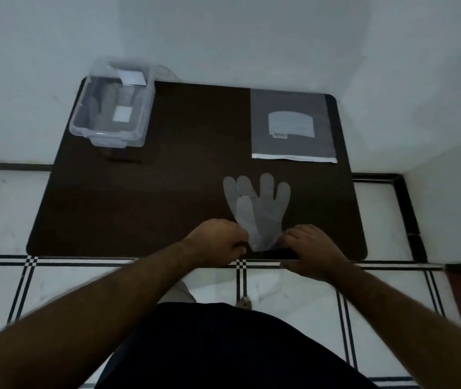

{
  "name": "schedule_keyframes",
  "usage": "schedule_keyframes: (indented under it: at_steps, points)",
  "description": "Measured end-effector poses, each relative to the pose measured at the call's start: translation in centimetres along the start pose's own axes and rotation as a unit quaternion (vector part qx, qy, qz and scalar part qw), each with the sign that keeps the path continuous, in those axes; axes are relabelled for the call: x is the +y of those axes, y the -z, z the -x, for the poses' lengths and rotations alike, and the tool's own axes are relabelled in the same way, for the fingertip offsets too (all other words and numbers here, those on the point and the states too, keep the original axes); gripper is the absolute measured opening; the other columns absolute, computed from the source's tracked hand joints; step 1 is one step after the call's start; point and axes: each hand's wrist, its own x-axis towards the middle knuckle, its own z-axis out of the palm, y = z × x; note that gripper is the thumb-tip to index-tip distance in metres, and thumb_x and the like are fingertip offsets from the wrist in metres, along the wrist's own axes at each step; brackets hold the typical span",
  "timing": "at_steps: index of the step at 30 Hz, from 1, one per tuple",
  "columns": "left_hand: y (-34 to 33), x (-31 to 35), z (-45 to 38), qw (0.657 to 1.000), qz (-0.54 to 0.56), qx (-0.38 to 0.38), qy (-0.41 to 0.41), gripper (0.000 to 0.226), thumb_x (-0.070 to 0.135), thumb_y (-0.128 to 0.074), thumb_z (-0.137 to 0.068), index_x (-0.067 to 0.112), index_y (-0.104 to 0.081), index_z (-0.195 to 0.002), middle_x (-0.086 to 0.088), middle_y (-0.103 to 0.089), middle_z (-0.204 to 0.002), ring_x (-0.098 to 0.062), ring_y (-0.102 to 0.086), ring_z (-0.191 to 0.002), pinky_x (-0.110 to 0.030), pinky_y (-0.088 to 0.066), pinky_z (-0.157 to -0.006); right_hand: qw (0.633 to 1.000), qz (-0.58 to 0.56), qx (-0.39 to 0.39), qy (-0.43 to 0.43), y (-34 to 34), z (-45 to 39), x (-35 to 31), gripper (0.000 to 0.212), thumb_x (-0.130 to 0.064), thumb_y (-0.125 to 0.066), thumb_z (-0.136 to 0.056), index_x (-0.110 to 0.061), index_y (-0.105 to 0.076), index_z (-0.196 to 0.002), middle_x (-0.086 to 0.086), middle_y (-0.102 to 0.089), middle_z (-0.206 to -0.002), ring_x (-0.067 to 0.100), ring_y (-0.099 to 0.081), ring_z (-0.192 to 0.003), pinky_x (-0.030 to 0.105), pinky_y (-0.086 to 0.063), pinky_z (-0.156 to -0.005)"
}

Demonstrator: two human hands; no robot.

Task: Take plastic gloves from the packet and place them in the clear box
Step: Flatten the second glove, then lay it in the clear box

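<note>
Both hands are down at the near edge of the table, and between them lies the glove, flat on the dark top with its fingers pointing away toward the packet. The left hand is curled tight, pinching the cuff on one side; the right hand is closed narrow on the other corner, its fingers partly over the table's lip. So the glove is gripped at the cuff only, and that looks like the weak spot: thin film like this could slip out of a light pinch, or cling to the tabletop and stretch as it lifts. There may be more than one layer there, the thumb area looks doubled, so a second glove might come along or drop off midway; hard to tell. The box sits well apart at the far left corner, seemingly with gloves already inside, so it's a long carry, and a limp glove could drape over the rim instead of landing in.
</note>
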Motion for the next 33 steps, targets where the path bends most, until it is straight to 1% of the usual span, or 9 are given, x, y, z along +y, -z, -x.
schedule_keyframes:
  at_steps: [2,5,8,11,14,18,20,28,33]
  points:
    - [-2.1,2.0,-0.9,1.0,-0.004,0.0,0.007,0.019,0.043,-0.065,-0.099,0.028,-0.071,-0.109,0.008,-0.069,-0.1,-0.013,-0.064,-0.095,-0.043,-0.059,-0.091,1.0,0.007,-0.014,-0.018,-1.3,1.2,1.0,0.065,-0.054,-0.072,-0.095,-0.032,-0.05,-0.152,-0.005,-0.055,-0.155,0.017,-0.046,-0.147,0.043,-0.032,-0.125]
    - [-4.5,3.7,-2.1,0.999,-0.036,0.011,0.017,0.046,0.045,-0.069,-0.098,0.025,-0.064,-0.139,0.001,-0.067,-0.133,-0.021,-0.06,-0.125,-0.043,-0.05,-0.109,0.999,0.0,-0.008,-0.042,-3.0,1.5,1.5,0.07,-0.045,-0.075,-0.095,-0.03,-0.045,-0.157,-0.003,-0.054,-0.157,0.018,-0.045,-0.148,0.043,-0.032,-0.125]
    - [-6.3,3.9,-2.9,0.995,-0.098,0.003,0.029,0.076,0.048,-0.068,-0.099,0.025,-0.038,-0.164,-0.001,-0.042,-0.167,-0.024,-0.036,-0.154,-0.048,-0.029,-0.127,0.999,0.008,-0.002,-0.041,-4.5,1.0,1.6,0.076,-0.043,-0.072,-0.096,-0.029,-0.037,-0.163,-0.001,-0.047,-0.164,0.021,-0.038,-0.153,0.045,-0.029,-0.126]
    - [-8.2,3.2,-3.3,0.988,-0.144,-0.02,0.043,0.09,0.053,-0.061,-0.102,0.025,-0.012,-0.172,-0.002,-0.012,-0.181,-0.025,-0.007,-0.167,-0.056,-0.006,-0.132,0.999,0.018,0.001,-0.039,-5.9,0.5,1.6,0.085,-0.044,-0.067,-0.1,-0.028,-0.021,-0.17,0.0,-0.021,-0.178,0.024,-0.015,-0.164,0.05,-0.018,-0.13]
    - [-9.4,2.6,-3.4,0.981,-0.19,-0.019,0.018,0.083,0.053,-0.057,-0.104,0.026,-0.017,-0.171,-0.002,-0.013,-0.181,-0.026,-0.001,-0.167,-0.063,0.003,-0.13,0.999,0.024,0.012,-0.037,-7.0,0.2,1.4,0.079,-0.039,-0.064,-0.103,-0.028,-0.022,-0.17,-0.002,-0.019,-0.179,0.024,-0.014,-0.165,0.052,-0.018,-0.13]
    - [-9.6,2.7,-2.7,0.972,-0.236,0.022,0.004,0.063,0.043,-0.069,-0.097,0.024,-0.051,-0.154,-0.007,-0.052,-0.161,-0.035,-0.034,-0.159,-0.073,-0.015,-0.127,0.996,0.062,0.063,-0.02,-7.4,0.2,1.3,0.061,-0.028,-0.075,-0.096,-0.023,-0.055,-0.154,0.004,-0.056,-0.159,0.028,-0.048,-0.149,0.054,-0.039,-0.119]
    - [-9.6,2.7,-2.2,0.971,-0.234,0.047,0.022,0.055,0.04,-0.072,-0.094,0.025,-0.058,-0.145,-0.007,-0.061,-0.149,-0.033,-0.046,-0.151,-0.072,-0.02,-0.126,0.994,0.072,0.08,-0.006,-7.3,0.1,1.4,0.053,-0.023,-0.081,-0.09,-0.023,-0.067,-0.141,0.005,-0.068,-0.145,0.029,-0.059,-0.137,0.054,-0.045,-0.113]
    - [-9.5,1.9,0.4,0.963,-0.19,0.084,0.173,0.041,0.049,-0.061,-0.099,0.023,-0.068,-0.129,-0.001,-0.065,-0.127,-0.026,-0.054,-0.127,-0.059,-0.028,-0.119,0.991,0.086,0.105,0.022,-7.4,0.2,1.9,0.03,-0.031,-0.082,-0.089,-0.021,-0.074,-0.117,0.005,-0.076,-0.119,0.027,-0.069,-0.114,0.049,-0.052,-0.103]
    - [-10.0,2.4,0.5,0.965,-0.136,0.148,0.169,0.052,0.06,-0.065,-0.094,0.023,-0.064,-0.131,-0.001,-0.062,-0.131,-0.026,-0.055,-0.125,-0.054,-0.037,-0.111,0.986,0.076,0.139,0.048,-8.0,0.4,1.6,0.016,-0.03,-0.079,-0.092,-0.022,-0.075,-0.106,0.004,-0.076,-0.112,0.026,-0.068,-0.109,0.049,-0.053,-0.1]
